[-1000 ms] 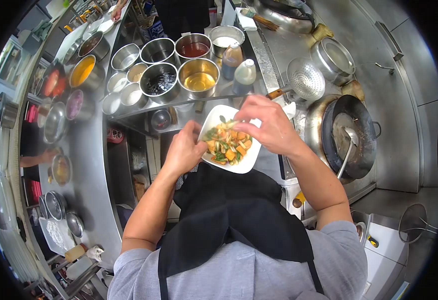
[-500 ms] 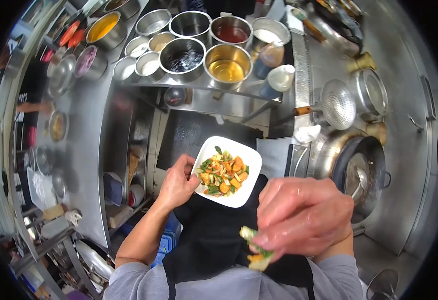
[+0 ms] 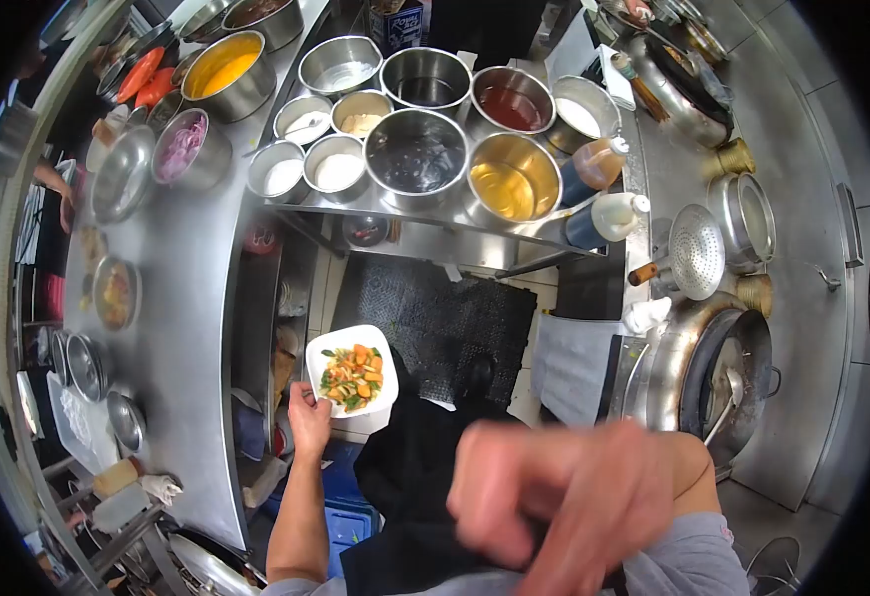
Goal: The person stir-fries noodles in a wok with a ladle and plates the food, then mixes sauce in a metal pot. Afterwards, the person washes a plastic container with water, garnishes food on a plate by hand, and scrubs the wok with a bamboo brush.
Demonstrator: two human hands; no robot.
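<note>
My left hand [image 3: 309, 415] grips the near-left edge of a white square plate [image 3: 383, 350], holding it up over the gap between the counters. On the plate lie stir-fried vegetables [image 3: 353, 377], with orange chunks, pale strips and green leaves. My right hand [image 3: 564, 487] is raised close to the camera, smeared by motion. Its fingers look bent, but their tips are blurred or cut off by the lower edge, so whether anything is between them does not show.
A metal shelf ahead bears steel pots, including one of amber liquid [image 3: 514, 184], and squeeze bottles [image 3: 609, 219]. On the right are a perforated strainer [image 3: 695, 253] and a wok [image 3: 753, 437] with a ladle [image 3: 728, 412]. A steel counter [image 3: 181, 328] runs along the left.
My left hand has carried the plate left and slightly down. My right hand has moved left and down toward the camera; the vegetable pieces it pinched no longer show. The view has shifted.
</note>
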